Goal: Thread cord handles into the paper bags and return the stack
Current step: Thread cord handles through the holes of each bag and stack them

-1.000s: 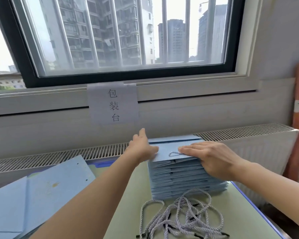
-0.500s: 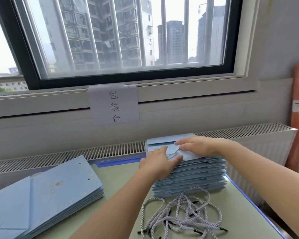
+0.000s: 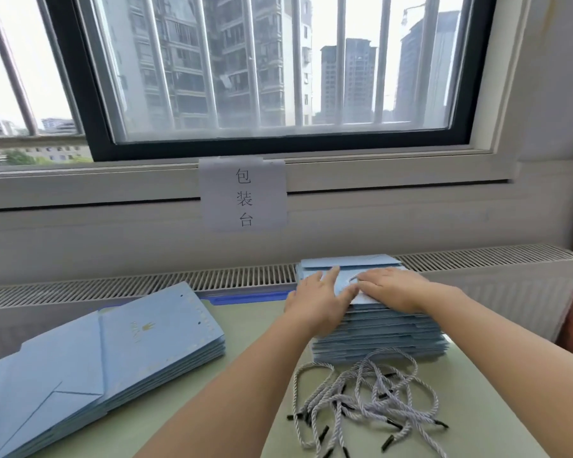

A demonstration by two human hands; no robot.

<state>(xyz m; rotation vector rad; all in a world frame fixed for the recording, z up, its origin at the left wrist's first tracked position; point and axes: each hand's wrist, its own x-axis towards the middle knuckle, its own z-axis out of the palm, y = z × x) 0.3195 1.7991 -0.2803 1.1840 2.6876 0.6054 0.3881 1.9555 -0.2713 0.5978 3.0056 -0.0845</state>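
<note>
At one o'clock on the pale green tabletop (image 3: 252, 328): tall stack of flat light-blue paper bags (image 3: 377, 335), its far edge against the white radiator grille (image 3: 146, 285). Both hands lie flat on its top bag, fingers straight, gripping nothing: left hand (image 3: 318, 302), right hand (image 3: 391, 287). A short cord loop shows between them, partly hidden by the fingers. At five o'clock, just before that stack: loose tangle of grey twisted cord handles with black tips (image 3: 368, 404). At eight o'clock: second, lower stack of light-blue paper bags (image 3: 113, 358), cut off by the frame's left edge. At twelve o'clock: white paper sign with three characters (image 3: 244, 195) taped below the window.
</note>
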